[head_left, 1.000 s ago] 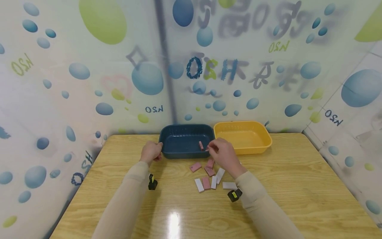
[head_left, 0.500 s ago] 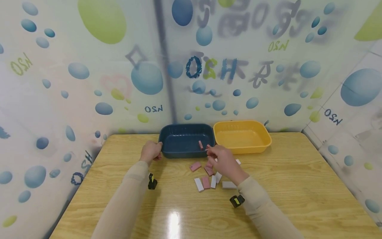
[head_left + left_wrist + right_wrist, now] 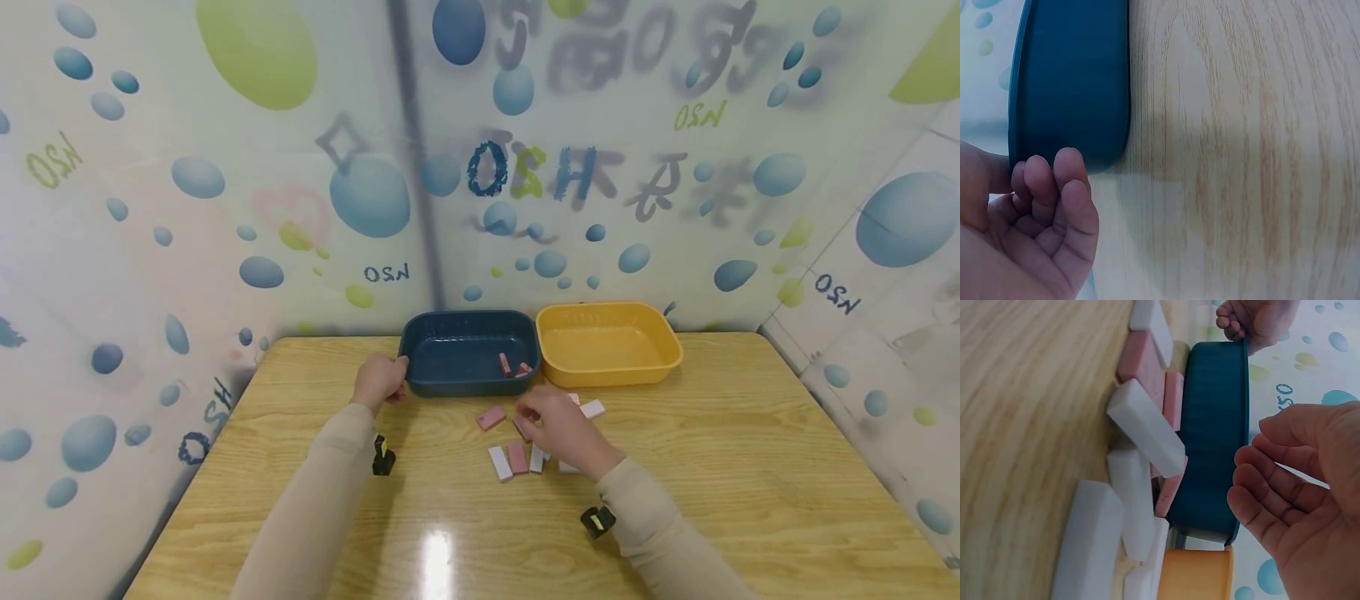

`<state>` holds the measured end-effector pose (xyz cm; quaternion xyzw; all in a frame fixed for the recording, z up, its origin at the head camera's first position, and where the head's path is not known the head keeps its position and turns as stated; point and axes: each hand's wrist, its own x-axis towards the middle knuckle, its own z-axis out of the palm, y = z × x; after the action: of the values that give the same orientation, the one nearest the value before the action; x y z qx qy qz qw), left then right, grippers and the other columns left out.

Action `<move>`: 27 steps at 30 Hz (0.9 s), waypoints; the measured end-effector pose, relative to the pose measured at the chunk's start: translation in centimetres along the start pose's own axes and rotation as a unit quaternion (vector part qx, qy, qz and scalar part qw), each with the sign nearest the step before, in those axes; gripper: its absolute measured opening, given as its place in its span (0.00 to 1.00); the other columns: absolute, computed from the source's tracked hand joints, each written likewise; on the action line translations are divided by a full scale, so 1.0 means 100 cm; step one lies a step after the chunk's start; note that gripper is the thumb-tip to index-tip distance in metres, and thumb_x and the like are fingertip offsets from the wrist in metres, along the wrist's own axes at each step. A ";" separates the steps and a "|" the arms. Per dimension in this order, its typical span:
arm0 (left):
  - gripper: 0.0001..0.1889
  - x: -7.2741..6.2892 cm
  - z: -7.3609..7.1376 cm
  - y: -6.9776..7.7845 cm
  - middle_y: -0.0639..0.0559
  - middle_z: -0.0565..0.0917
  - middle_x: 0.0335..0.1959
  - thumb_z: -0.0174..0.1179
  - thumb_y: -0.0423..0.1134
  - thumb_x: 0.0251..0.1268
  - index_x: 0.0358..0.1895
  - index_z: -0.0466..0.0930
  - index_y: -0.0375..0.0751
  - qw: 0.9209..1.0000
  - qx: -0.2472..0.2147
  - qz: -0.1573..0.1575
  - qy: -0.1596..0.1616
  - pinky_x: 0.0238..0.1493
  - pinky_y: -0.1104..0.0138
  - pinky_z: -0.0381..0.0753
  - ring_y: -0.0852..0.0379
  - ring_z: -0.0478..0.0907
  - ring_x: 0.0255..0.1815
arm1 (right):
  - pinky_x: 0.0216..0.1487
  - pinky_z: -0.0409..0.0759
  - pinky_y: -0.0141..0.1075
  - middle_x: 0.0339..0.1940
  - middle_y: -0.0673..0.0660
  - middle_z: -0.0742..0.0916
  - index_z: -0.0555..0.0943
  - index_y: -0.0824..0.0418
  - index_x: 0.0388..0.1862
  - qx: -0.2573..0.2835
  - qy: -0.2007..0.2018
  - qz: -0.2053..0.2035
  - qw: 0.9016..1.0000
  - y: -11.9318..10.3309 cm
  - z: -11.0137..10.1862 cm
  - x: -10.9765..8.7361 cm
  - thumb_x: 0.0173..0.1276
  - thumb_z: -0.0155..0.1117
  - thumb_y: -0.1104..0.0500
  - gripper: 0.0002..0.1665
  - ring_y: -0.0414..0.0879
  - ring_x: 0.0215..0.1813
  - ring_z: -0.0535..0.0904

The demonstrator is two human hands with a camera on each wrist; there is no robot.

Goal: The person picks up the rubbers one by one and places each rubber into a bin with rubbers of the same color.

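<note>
Patterned wall (image 3: 645, 250) behind, blue and green blobs plus lettering; wood-grain table (image 3: 750, 467) running up to it.

Left hand (image 3: 378, 381): grasping the left end of the dark blue tray (image 3: 465, 389). Left wrist view has fingers bent against the outside of the end wall, thumb going behind the rim. Reads as a steadying hold: one end pinned, the tray's interior and its far end left free for the other hand.

Right of that grip, at the tray's far end, two pink blocks inside: one pink block (image 3: 505, 364) slanting, a second (image 3: 523, 369) lying close to the corner.

Right hand (image 3: 558, 425): released. Fingers softly bent, gap between thumb and fingertips, nothing seen between them. It hangs over the loose blocks, apart from them in the right wrist view. Height probably suits coming at them from above.

Below its fingertips, a pink block (image 3: 521, 428), partly covered. Left of them, another pink block (image 3: 491, 417). Nearer the body, a pink block (image 3: 517, 458) between a white block (image 3: 500, 463) and a narrow-looking white one (image 3: 537, 457). Beyond the knuckles, rightward, a white block (image 3: 592, 409). Colours mixed, angles random; looks tipped out rather than arranged.

Ahead of the right hand, yellow tray (image 3: 609, 379), just beside the blue, both likely within that hand's easy reach.
</note>
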<state>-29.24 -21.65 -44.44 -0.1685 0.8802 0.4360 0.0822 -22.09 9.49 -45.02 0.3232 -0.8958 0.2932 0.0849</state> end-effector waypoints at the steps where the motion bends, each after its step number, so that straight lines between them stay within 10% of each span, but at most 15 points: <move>1: 0.24 0.000 0.000 0.000 0.52 0.77 0.12 0.47 0.43 0.82 0.26 0.79 0.33 1.000 0.001 0.000 -0.001 0.25 0.64 0.85 0.58 0.79 0.16 | 0.37 0.79 0.34 0.30 0.50 0.83 0.86 0.63 0.34 -0.002 -0.003 -0.002 1.000 0.001 0.001 -0.001 0.67 0.70 0.67 0.01 0.43 0.35 0.76; 19: 0.24 -0.001 0.000 0.000 0.51 0.77 0.12 0.47 0.44 0.82 0.25 0.78 0.35 1.000 0.000 -0.005 -0.005 0.23 0.66 0.83 0.57 0.79 0.17 | 0.32 0.65 0.30 0.27 0.47 0.70 0.82 0.64 0.33 -0.009 -0.056 -0.032 0.998 0.003 0.014 -0.009 0.61 0.68 0.73 0.06 0.40 0.33 0.66; 27: 0.24 0.000 0.001 0.002 0.51 0.77 0.12 0.48 0.43 0.81 0.24 0.78 0.36 1.000 0.002 -0.009 -0.004 0.23 0.66 0.83 0.57 0.79 0.16 | 0.39 0.80 0.35 0.31 0.52 0.79 0.84 0.64 0.35 -0.043 -0.073 -0.037 0.996 0.000 0.016 -0.008 0.62 0.74 0.68 0.05 0.45 0.37 0.76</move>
<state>-29.29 -21.50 -44.37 -0.1744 0.8792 0.4341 0.0900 -21.35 8.96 -46.62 0.3723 -0.8988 0.2272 0.0441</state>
